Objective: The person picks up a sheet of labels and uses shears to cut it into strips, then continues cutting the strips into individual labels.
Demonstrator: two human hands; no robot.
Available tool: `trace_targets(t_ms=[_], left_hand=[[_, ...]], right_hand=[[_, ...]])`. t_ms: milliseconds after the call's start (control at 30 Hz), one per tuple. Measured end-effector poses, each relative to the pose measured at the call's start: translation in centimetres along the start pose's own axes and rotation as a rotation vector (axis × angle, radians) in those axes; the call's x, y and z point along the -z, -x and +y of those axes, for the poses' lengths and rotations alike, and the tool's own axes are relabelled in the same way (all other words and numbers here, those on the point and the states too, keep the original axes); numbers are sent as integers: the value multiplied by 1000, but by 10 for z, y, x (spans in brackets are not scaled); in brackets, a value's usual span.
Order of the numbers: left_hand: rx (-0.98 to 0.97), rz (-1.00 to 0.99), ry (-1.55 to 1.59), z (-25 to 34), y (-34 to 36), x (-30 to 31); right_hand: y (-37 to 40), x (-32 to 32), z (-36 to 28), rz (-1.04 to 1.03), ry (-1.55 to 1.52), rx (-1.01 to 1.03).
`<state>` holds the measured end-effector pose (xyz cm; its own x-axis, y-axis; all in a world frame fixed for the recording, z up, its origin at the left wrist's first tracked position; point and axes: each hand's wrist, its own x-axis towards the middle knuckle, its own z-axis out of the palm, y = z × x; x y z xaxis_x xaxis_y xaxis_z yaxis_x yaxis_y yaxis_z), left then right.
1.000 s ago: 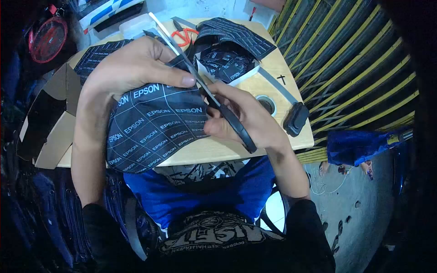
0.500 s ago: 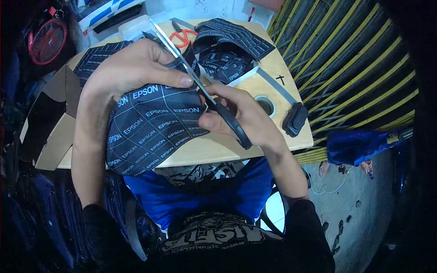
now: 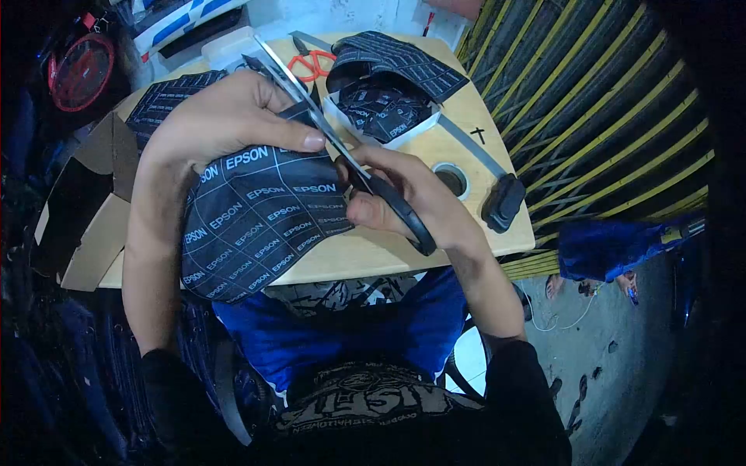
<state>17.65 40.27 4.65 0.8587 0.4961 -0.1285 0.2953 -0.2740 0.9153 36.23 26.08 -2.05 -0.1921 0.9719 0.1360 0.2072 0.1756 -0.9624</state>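
Note:
My left hand point(image 3: 233, 116) is closed on a black sheet point(image 3: 268, 213) printed with EPSON in a white grid. The sheet bulges and hangs over the front edge of the table. In my right hand point(image 3: 416, 190) is a pair of scissors point(image 3: 398, 208) with black handles. Its long blades point up and left, past my left thumb, along the upper right edge of the sheet. A small dark flap of the sheet lies at the blades. My right fingers are partly hidden behind the handles.
On the wooden table point(image 3: 388, 252) are a white box point(image 3: 416, 138) with black EPSON pieces, red-handled pliers or cutters point(image 3: 313, 66), a tape roll point(image 3: 451, 180) and a black block point(image 3: 504, 203). Cardboard point(image 3: 97, 241) leans at the left. Yellow-edged slats point(image 3: 598, 101) stand right.
The dark flap at the blades has dropped left, uncovering more of the white box. The scissors and my right hand have shifted slightly; my left hand keeps its hold on the sheet.

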Motion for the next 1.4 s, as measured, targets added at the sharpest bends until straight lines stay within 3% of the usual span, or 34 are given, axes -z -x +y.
trace_targets(t_ms=[167, 433, 567, 767, 967, 1067, 1200, 1300, 1400], left_hand=[[44, 8, -28, 3, 1, 0], [-13, 15, -44, 6, 3, -6], [49, 19, -141, 12, 6, -6], [-119, 60, 59, 10, 8, -13], [44, 3, -229, 6, 4, 7], [-101, 70, -138, 8, 11, 16], [-247, 230, -516, -3, 6, 35], [-377, 287, -556, -5, 2, 37], [-381, 392, -434, -8, 0, 33]], right_hand=[[0, -3, -5, -33, -174, -24], [-3, -4, -4, -9, -87, 14], [-3, -3, -8, -14, -48, -4], [-2, -3, -15, -22, -27, -31], [-9, -5, -6, 29, -94, 95], [-24, -4, 5, 205, -89, 203], [-36, 2, 11, 245, 43, 177], [-44, -6, 12, 159, 18, 207], [-47, -15, 21, 219, -13, 205]])
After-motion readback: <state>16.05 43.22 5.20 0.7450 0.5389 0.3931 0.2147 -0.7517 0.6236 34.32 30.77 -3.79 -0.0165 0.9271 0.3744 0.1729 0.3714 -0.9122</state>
